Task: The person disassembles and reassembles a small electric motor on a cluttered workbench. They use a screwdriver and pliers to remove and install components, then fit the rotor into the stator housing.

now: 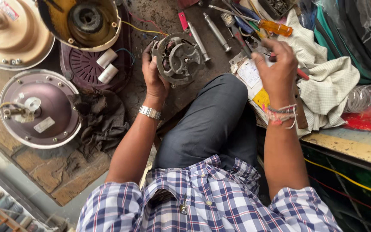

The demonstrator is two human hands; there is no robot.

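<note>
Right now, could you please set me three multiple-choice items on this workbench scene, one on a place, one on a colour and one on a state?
1. Where is the round grey metal motor housing?
A. in the left hand
B. on the checked cloth
C. inside the plastic bottle

2. What colour is the screwdriver handle at the top?
A. blue
B. orange
C. white

3. What is the right hand doing?
A. resting on the knee
B. gripping the bottle
C. reaching among the tools with bent fingers

Answers: 1 A, the hand's fingers curl round its rim; 2 B, it is clear orange; 3 C, it is over the tool pile.

Three round fan housings (39, 108), two white capacitors (107, 65), one motor core (177, 58), two hands (154, 77).
</note>
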